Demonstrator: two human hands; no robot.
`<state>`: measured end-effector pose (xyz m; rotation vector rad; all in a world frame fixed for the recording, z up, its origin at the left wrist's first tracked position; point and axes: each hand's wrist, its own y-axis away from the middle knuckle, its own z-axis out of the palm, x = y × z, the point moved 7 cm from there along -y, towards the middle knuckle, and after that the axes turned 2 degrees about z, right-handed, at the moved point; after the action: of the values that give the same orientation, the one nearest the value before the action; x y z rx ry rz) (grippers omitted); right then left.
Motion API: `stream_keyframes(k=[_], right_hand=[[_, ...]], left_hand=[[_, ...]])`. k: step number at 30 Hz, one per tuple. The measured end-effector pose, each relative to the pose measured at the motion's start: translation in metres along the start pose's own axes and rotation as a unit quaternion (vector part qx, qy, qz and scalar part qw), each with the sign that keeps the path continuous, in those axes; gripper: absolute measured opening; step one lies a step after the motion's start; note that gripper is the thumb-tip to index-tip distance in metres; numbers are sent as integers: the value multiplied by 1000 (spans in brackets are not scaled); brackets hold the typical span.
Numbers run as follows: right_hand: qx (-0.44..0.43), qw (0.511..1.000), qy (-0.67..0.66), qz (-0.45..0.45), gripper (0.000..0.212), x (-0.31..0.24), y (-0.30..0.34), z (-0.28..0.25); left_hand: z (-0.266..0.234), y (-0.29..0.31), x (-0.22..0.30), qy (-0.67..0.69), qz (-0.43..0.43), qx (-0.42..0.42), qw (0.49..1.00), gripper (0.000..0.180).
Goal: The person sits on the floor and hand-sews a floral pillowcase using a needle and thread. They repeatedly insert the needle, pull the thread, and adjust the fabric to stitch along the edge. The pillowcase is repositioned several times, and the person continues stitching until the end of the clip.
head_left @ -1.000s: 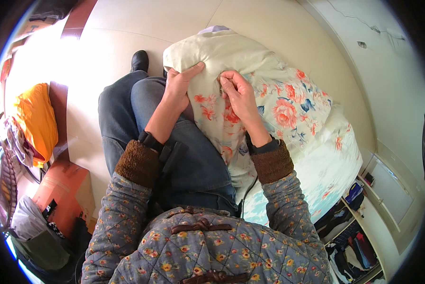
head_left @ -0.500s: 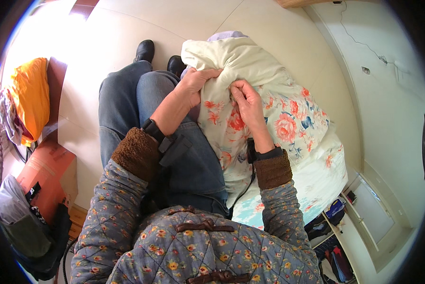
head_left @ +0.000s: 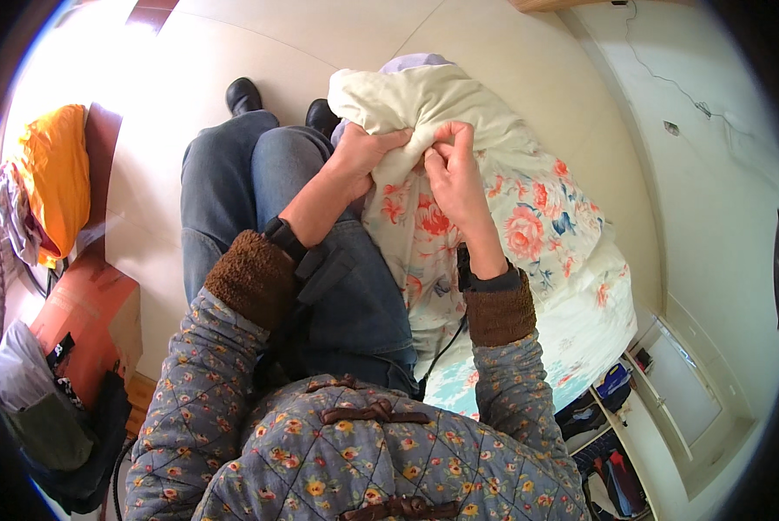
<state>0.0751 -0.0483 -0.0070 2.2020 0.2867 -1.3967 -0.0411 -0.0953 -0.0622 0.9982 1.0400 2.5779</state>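
Note:
A large quilt (head_left: pixel 528 230) with a white cover, printed with red flowers and blue leaves, lies bunched beside my right leg. Its plain cream edge (head_left: pixel 433 91) is folded over at the far end. My left hand (head_left: pixel 361 158) grips the gathered cream cloth, thumb on top and fingers underneath. Close by on the right, my right hand (head_left: pixel 454 169) is pinched at the fold, thumb against bent index finger. Whatever lies between those fingertips is too small to make out. A bit of lilac cloth (head_left: pixel 415 62) shows behind the cream edge.
On the left, an orange cloth bundle (head_left: pixel 58 178) sits above a red-orange cardboard box (head_left: pixel 90 313), with bags beside it. A white wall (head_left: pixel 710 200) with a thin cable runs along the right. Shelves with items (head_left: pixel 611 460) stand at the lower right.
My right hand has risen slightly, its index finger now arched higher over the fold. The left hand keeps its hold on the cloth. My left foot has shifted a little to the left.

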Motion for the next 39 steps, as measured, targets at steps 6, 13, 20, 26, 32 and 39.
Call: stream_keyframes(k=[6,13,20,26,32,39], right_hand=[[-127,984,97,81,18,-34,-11,1],[-119,965,230,43,11,-51,-28,-1],[-73,942,309,-108,6,-73,-40,-2],[-79,954,274,-96,8,-76,-47,9],[-41,999,14,-13,15,-81,-65,0],[-154,969,-153,117,20,-64,-75,23]], left_hand=[[1,0,10,44,29,-46,998,28],[-10,-6,22,125,36,-22,991,41],[-42,-22,50,194,135,58,970,33],[-36,-29,46,214,61,-8,975,35],[-30,-26,45,39,93,23,995,30],[-32,-28,36,18,37,49,998,25]])
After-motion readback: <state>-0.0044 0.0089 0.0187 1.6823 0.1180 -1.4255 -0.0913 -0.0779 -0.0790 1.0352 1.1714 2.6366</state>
